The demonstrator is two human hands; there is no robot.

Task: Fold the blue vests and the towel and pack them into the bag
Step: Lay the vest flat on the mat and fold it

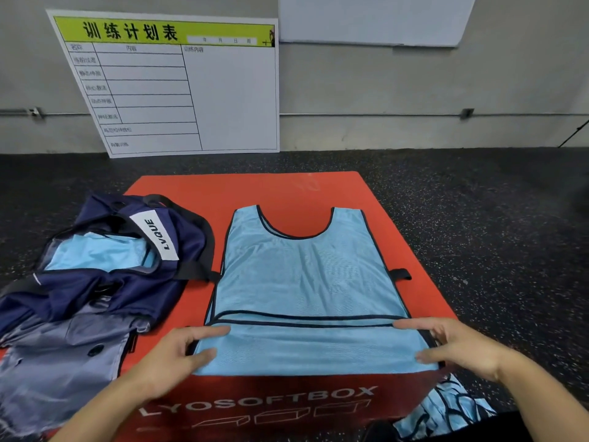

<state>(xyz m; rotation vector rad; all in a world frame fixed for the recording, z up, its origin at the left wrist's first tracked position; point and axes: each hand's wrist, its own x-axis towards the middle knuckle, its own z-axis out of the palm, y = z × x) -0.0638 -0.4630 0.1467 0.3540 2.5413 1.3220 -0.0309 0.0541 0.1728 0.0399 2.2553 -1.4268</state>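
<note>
A light blue mesh vest [302,275] with dark trim lies flat on the red soft box [287,189], neck hole away from me. Its bottom edge is folded up into a band near me. My left hand [178,355] pinches the band's left corner between thumb and fingers. My right hand [452,342] pinches the right corner the same way. The navy bag [105,275] lies open at the left, with light blue fabric [95,253] inside it. More blue vests [446,406] lie crumpled on the floor at the lower right.
A white schedule board [178,87] with a green header leans against the grey wall behind the box. Dark speckled floor [494,234] surrounds the box. A second whiteboard [376,17] hangs at the top right.
</note>
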